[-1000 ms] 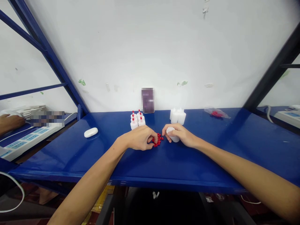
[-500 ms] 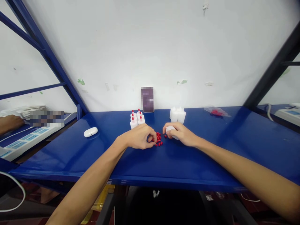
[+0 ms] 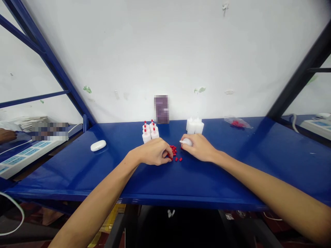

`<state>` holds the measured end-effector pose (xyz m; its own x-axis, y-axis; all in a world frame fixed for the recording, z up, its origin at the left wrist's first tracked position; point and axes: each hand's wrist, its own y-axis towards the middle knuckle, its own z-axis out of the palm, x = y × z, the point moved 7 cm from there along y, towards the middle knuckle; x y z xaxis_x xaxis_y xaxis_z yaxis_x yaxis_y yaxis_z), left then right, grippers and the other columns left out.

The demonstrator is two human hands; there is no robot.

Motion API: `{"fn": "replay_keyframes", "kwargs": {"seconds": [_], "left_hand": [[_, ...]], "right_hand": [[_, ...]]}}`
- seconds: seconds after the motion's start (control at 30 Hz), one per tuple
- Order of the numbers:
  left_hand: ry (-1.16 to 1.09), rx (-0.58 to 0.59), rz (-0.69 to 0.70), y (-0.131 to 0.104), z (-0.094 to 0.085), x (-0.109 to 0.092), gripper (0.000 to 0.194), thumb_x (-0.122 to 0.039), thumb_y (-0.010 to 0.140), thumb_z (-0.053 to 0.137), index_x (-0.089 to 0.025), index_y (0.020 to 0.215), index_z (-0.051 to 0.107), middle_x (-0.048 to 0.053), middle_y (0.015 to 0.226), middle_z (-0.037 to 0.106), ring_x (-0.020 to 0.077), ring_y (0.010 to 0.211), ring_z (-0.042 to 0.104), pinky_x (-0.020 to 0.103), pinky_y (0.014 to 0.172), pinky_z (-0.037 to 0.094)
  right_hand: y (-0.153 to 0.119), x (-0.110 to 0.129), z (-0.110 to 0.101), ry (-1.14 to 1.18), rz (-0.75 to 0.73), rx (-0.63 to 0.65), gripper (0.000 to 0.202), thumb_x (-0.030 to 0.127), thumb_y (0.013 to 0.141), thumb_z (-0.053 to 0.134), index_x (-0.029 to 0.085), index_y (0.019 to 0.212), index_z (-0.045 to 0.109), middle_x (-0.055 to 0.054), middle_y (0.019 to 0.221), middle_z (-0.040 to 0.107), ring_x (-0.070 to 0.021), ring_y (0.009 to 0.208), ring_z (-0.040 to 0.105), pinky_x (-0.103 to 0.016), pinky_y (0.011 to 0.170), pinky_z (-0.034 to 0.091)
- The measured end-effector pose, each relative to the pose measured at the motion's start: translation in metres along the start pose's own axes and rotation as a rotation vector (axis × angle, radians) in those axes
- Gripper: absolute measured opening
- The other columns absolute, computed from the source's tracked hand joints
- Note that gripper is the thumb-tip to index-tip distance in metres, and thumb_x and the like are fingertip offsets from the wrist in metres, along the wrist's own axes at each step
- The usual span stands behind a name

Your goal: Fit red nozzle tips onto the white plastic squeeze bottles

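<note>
A person's two bare hands meet at the middle of a blue counter (image 3: 77, 172) set against a white wall. The left hand (image 3: 152, 154) rests knuckles up at the edge of a small heap of red caps (image 3: 174, 153), its fingers curled in tight at the pile; whether they have a cap pinched cannot be told from this angle. The right hand (image 3: 199, 148) lies just across the heap, its fingers wrapped around a small white bottle (image 3: 186, 141) laid on its side, the nozzle end poking out toward the caps. Behind the left hand stands a cluster of white bottles with red caps (image 3: 150, 130), and behind the right hand a cluster of uncapped white bottles (image 3: 195, 126), both groups near the wall. A white earbud case (image 3: 98, 145) sits well apart to the left, and a clear bag of red caps (image 3: 236, 122) lies far to the right. On the neighbouring bench at far left, another person's hand (image 3: 6, 135) shows beside a power strip (image 3: 23, 155)
</note>
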<state>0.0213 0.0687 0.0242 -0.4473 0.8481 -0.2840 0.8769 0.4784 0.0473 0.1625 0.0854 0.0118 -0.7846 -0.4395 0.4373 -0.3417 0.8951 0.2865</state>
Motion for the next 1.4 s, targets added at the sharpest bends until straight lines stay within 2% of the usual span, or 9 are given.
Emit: {"fn": "replay_keyframes", "kwargs": {"seconds": [0.13,0.3,0.43,0.6,0.7,0.83,1.1,1.23,1.4], "left_hand": [[-0.002,-0.002,-0.001,-0.001,0.000,-0.002,0.012,-0.017,0.080,0.067,-0.018,0.088,0.076,-0.002,0.063,0.061,0.0103,0.056,0.056,0.022,0.060,0.040],[0.000,-0.038,0.053,0.002,0.001,-0.009,0.009,-0.015,0.078,0.067,-0.017,0.083,0.074,-0.004,0.059,0.057,0.0092,0.053,0.053,0.021,0.058,0.040],[0.080,-0.193,0.089,0.003,-0.005,-0.011,0.005,-0.015,0.077,0.067,-0.016,0.080,0.071,-0.003,0.064,0.059,0.0098,0.058,0.055,0.022,0.059,0.041],[0.188,-0.439,0.127,-0.001,-0.019,-0.010,0.012,-0.019,0.086,0.058,-0.016,0.088,0.070,0.002,0.081,0.067,0.0116,0.067,0.061,0.023,0.062,0.046],[0.198,-0.534,0.150,-0.003,-0.022,-0.009,0.013,-0.019,0.088,0.056,-0.016,0.091,0.068,0.003,0.085,0.071,0.0124,0.072,0.065,0.023,0.064,0.049],[0.185,-0.629,0.149,-0.006,-0.023,-0.009,0.011,-0.019,0.086,0.059,-0.016,0.094,0.067,0.001,0.081,0.073,0.0110,0.064,0.064,0.021,0.056,0.047],[0.184,-0.607,0.256,-0.004,-0.020,-0.018,0.015,-0.015,0.090,0.052,-0.016,0.094,0.066,0.005,0.087,0.073,0.0127,0.074,0.067,0.024,0.064,0.052],[0.162,-0.569,0.245,-0.002,-0.015,-0.019,0.016,-0.019,0.093,0.052,-0.015,0.095,0.067,0.006,0.088,0.072,0.0135,0.075,0.067,0.024,0.065,0.052],[0.217,-0.572,0.202,0.000,-0.011,-0.018,0.016,-0.022,0.094,0.052,-0.016,0.097,0.066,0.005,0.086,0.073,0.0133,0.072,0.066,0.025,0.065,0.049]], "right_hand": [[0.000,-0.003,0.000,-0.026,0.021,-0.008,0.019,0.031,0.085,0.053,0.021,0.088,0.068,-0.003,0.076,0.069,-0.0188,0.069,0.059,-0.027,0.063,0.035],[-0.001,0.003,0.003,0.030,-0.044,0.032,0.018,0.031,0.085,0.053,0.021,0.089,0.068,-0.003,0.078,0.070,-0.0179,0.069,0.059,-0.027,0.064,0.036],[-0.002,0.004,0.002,0.065,-0.061,0.017,0.018,0.030,0.086,0.052,0.020,0.090,0.066,-0.002,0.077,0.068,-0.0172,0.069,0.057,-0.027,0.064,0.036],[-0.004,0.008,0.002,0.050,-0.114,0.036,0.020,0.030,0.089,0.051,0.021,0.103,0.062,0.001,0.073,0.063,-0.0146,0.062,0.050,-0.026,0.061,0.032],[-0.007,0.015,0.002,0.057,-0.183,0.070,0.019,0.029,0.091,0.049,0.021,0.104,0.060,0.002,0.072,0.061,-0.0138,0.061,0.048,-0.026,0.062,0.031],[-0.009,0.021,0.002,0.083,-0.241,0.092,0.018,0.028,0.094,0.045,0.020,0.101,0.059,0.000,0.075,0.062,-0.0142,0.063,0.050,-0.027,0.064,0.031],[-0.008,0.019,0.004,0.069,-0.254,0.083,0.016,0.027,0.094,0.046,0.019,0.096,0.059,-0.001,0.080,0.065,-0.0151,0.066,0.052,-0.027,0.065,0.032],[-0.008,0.018,0.006,0.060,-0.226,0.106,0.016,0.026,0.092,0.047,0.020,0.097,0.060,-0.001,0.082,0.066,-0.0160,0.068,0.054,-0.027,0.066,0.033],[-0.008,0.015,0.003,0.108,-0.207,0.069,0.012,0.027,0.088,0.050,0.019,0.090,0.059,-0.003,0.089,0.062,-0.0182,0.078,0.055,-0.029,0.070,0.037]]}}
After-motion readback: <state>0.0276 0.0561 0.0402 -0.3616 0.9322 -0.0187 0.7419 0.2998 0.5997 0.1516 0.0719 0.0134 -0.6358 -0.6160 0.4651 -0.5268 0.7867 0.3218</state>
